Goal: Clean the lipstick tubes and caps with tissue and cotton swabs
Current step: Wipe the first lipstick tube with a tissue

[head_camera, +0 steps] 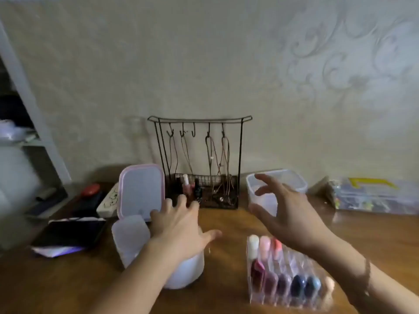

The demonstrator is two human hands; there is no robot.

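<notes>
Head view, brown wooden tabletop [226, 223] against a pale patterned wall; slight motion blur throughout.

- Left hand [181, 232]: fingers spread, palm down, holding nothing; it hovers over a white round plastic tub [186, 271], near the front left of the table.
- Right hand [288, 211]: fingers splayed and curled loosely, empty, raised above the table between the organiser and the clear box.
- Clear acrylic lipstick organiser [288, 277]: front right of the table, below the right forearm. Back row holds tubes with white, pale pink and coral caps; front row holds tubes with maroon, purple, dark purple, navy and blue caps. One pale item at its far right end is too blurred to identify.
- Translucent white lid-like container [130, 236]: just left of the white tub, touching or nearly touching it; contents cannot be told.
- Pink-rimmed translucent plastic lid [141, 192]: standing tilted behind that container.
- Black wire jewellery rack [199, 162]: back centre against the wall, with hooks carrying hanging cords or necklaces; its bottom basket holds a pink bottle with a white cap [186, 184] and a dark bottle beside it.
- Clear rectangular plastic box [275, 185]: right of the rack, lid off; contents are unclear.
- Clear compartment case with a yellow part [371, 193]: far right, holding small mixed items.
- Black flat device on white paper [70, 232]: left edge of the table.
- Red rounded object [90, 190]: back left, on something dark.
</notes>
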